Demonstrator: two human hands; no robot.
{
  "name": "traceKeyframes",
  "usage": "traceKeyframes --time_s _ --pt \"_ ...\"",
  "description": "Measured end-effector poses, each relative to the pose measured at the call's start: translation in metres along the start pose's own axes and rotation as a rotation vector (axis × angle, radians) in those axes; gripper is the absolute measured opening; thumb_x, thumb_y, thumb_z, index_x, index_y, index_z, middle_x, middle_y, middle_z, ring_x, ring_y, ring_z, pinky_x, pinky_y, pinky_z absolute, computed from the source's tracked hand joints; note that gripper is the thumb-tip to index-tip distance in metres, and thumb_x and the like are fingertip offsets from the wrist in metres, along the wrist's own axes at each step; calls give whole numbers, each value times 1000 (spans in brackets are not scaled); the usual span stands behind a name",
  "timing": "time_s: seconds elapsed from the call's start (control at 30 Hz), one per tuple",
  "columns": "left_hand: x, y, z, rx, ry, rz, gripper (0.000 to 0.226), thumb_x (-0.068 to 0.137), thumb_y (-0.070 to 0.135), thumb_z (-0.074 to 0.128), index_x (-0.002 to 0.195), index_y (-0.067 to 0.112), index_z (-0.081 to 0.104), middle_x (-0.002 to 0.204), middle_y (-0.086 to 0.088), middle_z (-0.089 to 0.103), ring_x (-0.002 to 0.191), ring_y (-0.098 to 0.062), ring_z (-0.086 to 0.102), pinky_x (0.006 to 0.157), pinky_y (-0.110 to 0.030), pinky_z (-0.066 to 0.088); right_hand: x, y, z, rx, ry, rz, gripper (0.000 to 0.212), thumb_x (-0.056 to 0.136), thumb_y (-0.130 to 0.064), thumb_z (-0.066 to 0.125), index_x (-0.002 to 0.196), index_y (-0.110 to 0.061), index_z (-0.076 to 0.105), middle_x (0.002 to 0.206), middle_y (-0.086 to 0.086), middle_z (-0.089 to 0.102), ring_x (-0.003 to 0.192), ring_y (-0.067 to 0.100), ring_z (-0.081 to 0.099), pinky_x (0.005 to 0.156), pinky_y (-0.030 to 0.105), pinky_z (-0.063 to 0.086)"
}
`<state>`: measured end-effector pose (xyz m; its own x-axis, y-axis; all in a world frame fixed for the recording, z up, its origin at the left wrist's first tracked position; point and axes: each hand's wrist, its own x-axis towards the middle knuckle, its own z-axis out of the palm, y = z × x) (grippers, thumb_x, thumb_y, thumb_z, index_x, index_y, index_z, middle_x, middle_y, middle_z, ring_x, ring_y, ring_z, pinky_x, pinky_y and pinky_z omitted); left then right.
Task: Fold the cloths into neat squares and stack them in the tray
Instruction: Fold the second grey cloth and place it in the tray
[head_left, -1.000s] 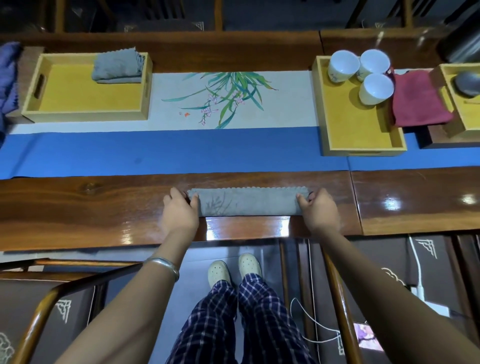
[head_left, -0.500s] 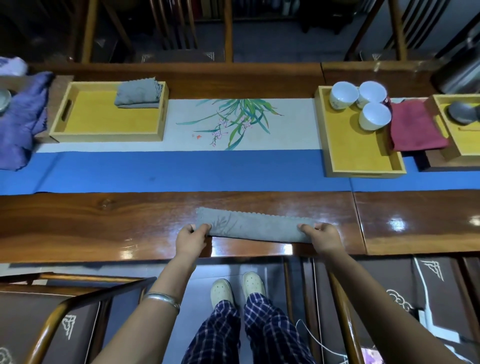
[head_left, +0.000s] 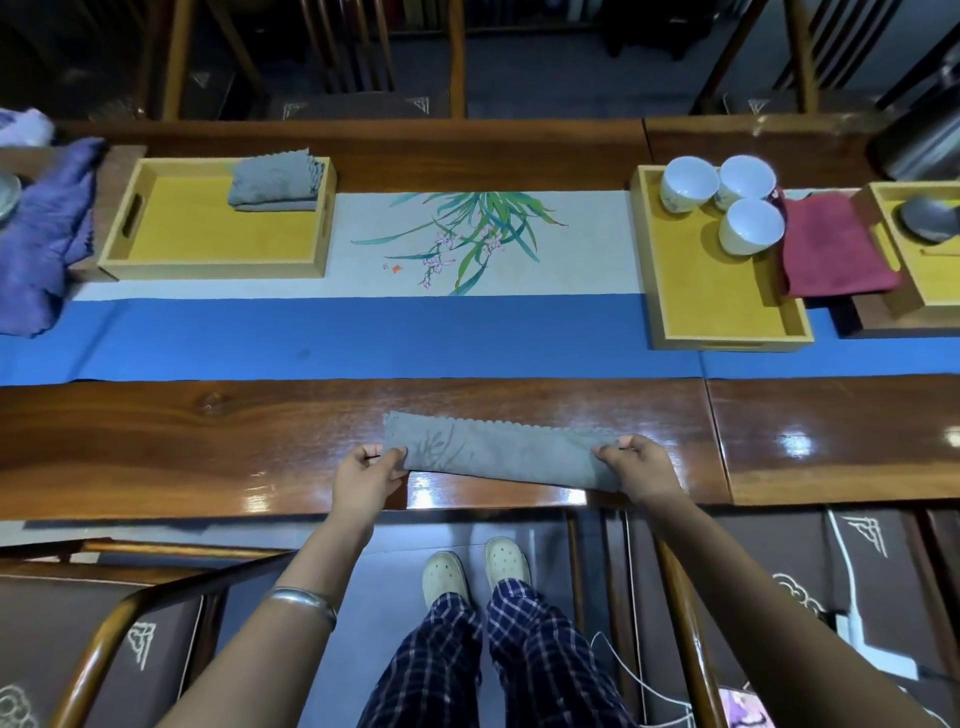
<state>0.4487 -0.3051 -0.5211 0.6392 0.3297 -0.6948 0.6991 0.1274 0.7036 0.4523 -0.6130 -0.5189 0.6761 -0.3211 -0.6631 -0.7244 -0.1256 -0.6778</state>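
**A:** At the near edge of a glossy dark wooden table (head_left: 156, 441), a person's left hand (head_left: 366, 475) and right hand (head_left: 641, 473) each pinch one short end of a long grey cloth strip with a scalloped far edge (head_left: 498, 457). What is each grip doing?

**B:** Thumbs and curled fingers close on the fabric at both ends; neither hand holds anything else. The strip lies stretched between them, slightly slanted, its near side apparently raised off the wood.

**A:** And the destination?

**B:** The yellow-bottomed wooden tray with cut-out handles (head_left: 208, 267), far left on the blue and white painted runner (head_left: 363, 338), well apart from the hands. One folded grey cloth (head_left: 275, 182) already sits in its far right corner.

**A:** How should this step go?

**B:** Judging by the shape, the strip needs folding end over end. Keep it taut, bring one short end squarely onto the other, match the scalloped edges, then press the crease flat before lifting
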Motion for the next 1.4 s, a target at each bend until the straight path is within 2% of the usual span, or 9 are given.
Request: traceKeyframes --time_s 0.2,0.37,0.57,0.73,1.0,1.1,1.2,1.27,1.4 --pt "7 9 2 80 -43 -3 16 87 15 67 97 5 59 96 -12 67 89 -23 66 67 -21 49 4 2 -1 17 -22 -7 24 84 -14 67 67 -15 50 70 6 51 70 22 49 60 36 43" --pt "-8 26 13 194 -48 233 10 85 13 69 88 14 60 91 -5 70 93 -28 68 86 -42 55 3 4 -3 38 -27 -37 21 85 -14 66 69 -14 52 68 4 54 63 19 52 49 29 43" --pt "-43 46 45 314 -126 469 13 83 17 71 89 17 59 89 -4 69 83 -23 66 80 -50 55 3 3 -5 6 -39 -58 23 86 -13 66 68 -15 52 66 0 55 59 13 52 41 18 43" --pt "-68 42 87 431 -279 544 19 80 22 72 87 19 55 89 -11 62 83 -33 62 73 -49 55 4 5 -7 58 -70 -57 24 84 -12 67 69 -12 49 67 7 50 64 22 48 53 31 42" --pt "-81 15 145 561 -340 629 25 78 32 74 88 21 54 72 8 49 59 -2 44 55 -15 37 -1 4 -7 136 -79 -86 28 87 -6 61 63 -13 50 60 5 50 60 20 45 54 29 37" --pt "-79 -1 152 626 -401 603 27 75 32 76 91 21 56 79 5 53 64 -4 45 61 -18 41 -1 7 -8 219 -89 -78 23 93 -11 52 72 -1 57 71 15 54 71 27 48 64 34 41" --pt "-76 -17 152 664 -528 522 34 79 25 74 109 16 61 100 -1 58 88 -11 54 80 -19 46 -2 9 -10 312 -141 -10 58 90 -43 54 93 15 58 80 17 56 76 27 53 75 38 42" --pt "-73 -20 151 688 -569 516 30 87 13 62 117 11 61 108 -3 57 99 -14 55 91 -20 45 -1 10 -10 277 -173 -35 60 81 -52 63 79 8 57 72 11 49 72 23 49 73 35 40" --pt "-66 -13 148 629 -620 406 28 91 4 48 113 15 62 111 -8 59 97 -8 58 84 -8 43 1 20 -6 216 -168 -110 21 80 -10 72 95 -4 58 84 10 59 80 23 56 79 37 46"
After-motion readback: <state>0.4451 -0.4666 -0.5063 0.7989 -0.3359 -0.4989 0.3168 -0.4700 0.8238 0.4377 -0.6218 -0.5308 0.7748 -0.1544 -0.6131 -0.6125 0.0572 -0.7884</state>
